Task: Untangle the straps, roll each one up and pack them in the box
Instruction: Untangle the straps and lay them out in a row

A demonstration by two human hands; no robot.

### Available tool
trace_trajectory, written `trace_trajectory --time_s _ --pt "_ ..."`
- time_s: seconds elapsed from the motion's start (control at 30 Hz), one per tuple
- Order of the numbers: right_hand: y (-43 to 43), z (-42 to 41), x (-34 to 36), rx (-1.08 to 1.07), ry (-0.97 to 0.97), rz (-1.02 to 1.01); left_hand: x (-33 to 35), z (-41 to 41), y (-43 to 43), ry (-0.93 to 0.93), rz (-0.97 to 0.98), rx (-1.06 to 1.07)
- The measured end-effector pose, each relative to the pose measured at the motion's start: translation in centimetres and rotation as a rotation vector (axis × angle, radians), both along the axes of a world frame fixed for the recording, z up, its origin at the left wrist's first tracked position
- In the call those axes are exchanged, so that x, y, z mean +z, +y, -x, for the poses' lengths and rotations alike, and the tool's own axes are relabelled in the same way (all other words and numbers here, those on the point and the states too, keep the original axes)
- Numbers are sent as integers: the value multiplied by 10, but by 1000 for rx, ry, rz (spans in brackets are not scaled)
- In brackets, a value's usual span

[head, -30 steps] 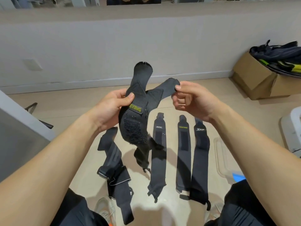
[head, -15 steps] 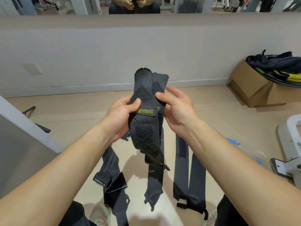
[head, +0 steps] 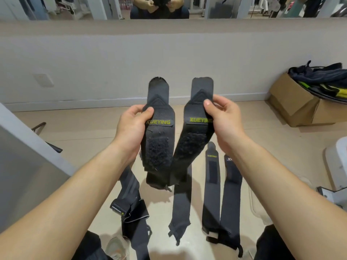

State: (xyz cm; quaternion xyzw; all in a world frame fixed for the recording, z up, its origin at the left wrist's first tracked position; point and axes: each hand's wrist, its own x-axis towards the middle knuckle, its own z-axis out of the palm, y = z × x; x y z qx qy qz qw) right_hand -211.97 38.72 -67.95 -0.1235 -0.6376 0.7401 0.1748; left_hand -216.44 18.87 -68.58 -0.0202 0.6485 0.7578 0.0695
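A cardboard box heaped with dark gear sits far right by the wall. On the floor three flat straps lie side by side, long axes running away from the person. Above them (labels reading XUEYING) the left strap stands near upright and the right strap leans, tips up, lower ends meeting. The left hand pinches the first and the right hand pinches the second.

Black straps with yellow-green lettering; brown cardboard box.
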Motion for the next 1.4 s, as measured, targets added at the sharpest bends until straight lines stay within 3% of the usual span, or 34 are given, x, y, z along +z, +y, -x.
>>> trace_trajectory --time_s 0.13,0.23,0.33,0.43,0.6,0.8,1.0,1.4 --pt "12 -8 14 149 14 -24 2 5 -10 10 15 70" --pt "9 -19 24 417 -55 85 4 -3 -4 11 -7 -32" --pt "-2 -24 26 495 -62 145 8 -16 7 -16 -79 -110" --pt "-12 -20 21 436 -24 142 8 -25 18 -21 -123 -144" --pt "-16 -15 11 245 3 -127 6 -31 23 -37 -135 -209" --pt "-17 -13 8 204 -18 -132 2 -30 21 -70 -185 -287" --pt "-16 -9 4 146 99 -310 -1 -29 23 -115 -212 -288" --pt "-16 -6 -3 96 165 -439 -3 -28 25 -199 -227 -287"
